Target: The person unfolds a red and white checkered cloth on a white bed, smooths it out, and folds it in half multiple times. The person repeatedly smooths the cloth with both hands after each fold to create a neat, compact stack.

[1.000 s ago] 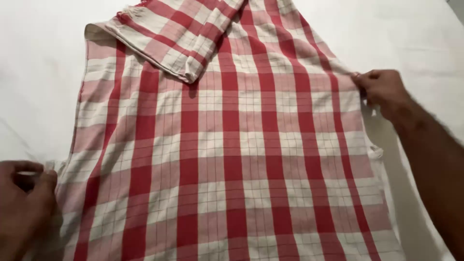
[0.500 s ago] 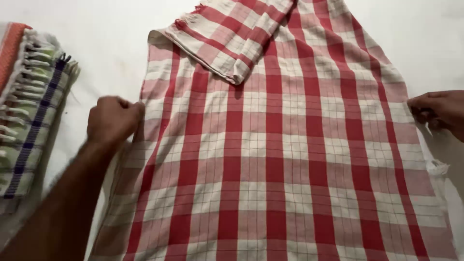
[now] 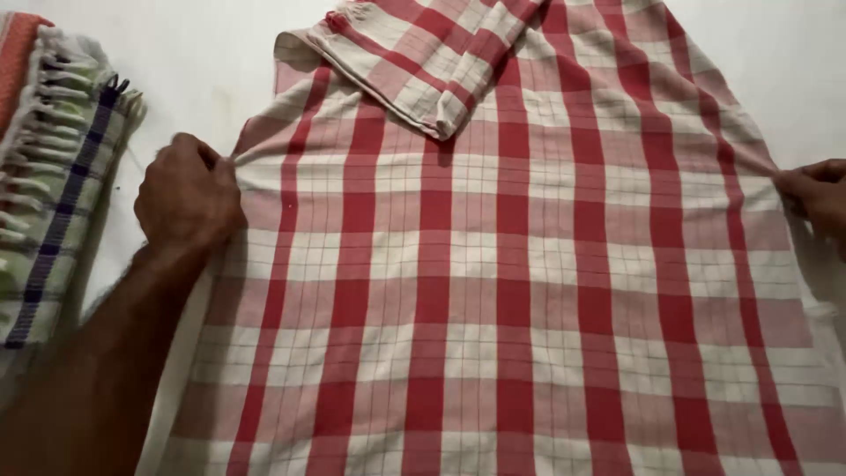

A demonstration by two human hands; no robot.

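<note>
With each hand gripping only a thin bit of edge, the cloth could, I judge, slip free on one side if the pull grows uneven, and the weave would then skew so its stripes no longer run straight. A harder tug from the left hand might also drag the folded corner at the upper middle of the frame open, or shift the whole piece toward the towels at the left edge. Loose folds near the lower right edge look likely to crease if pressed flat as they lie.

Head view: the left hand sits at middle left, fingers curled shut and pinching the cloth's left edge, where the fabric bunches slightly. At the far right edge of the frame the right hand is partly cut off; its fingers seem closed on the cloth's right edge, where the fabric draws into a small peak. Spread flat on a white surface, the cloth fills most of the frame: red and white checks with thin dark lines, soft and thin, pulled fairly taut between the hands.
</note>
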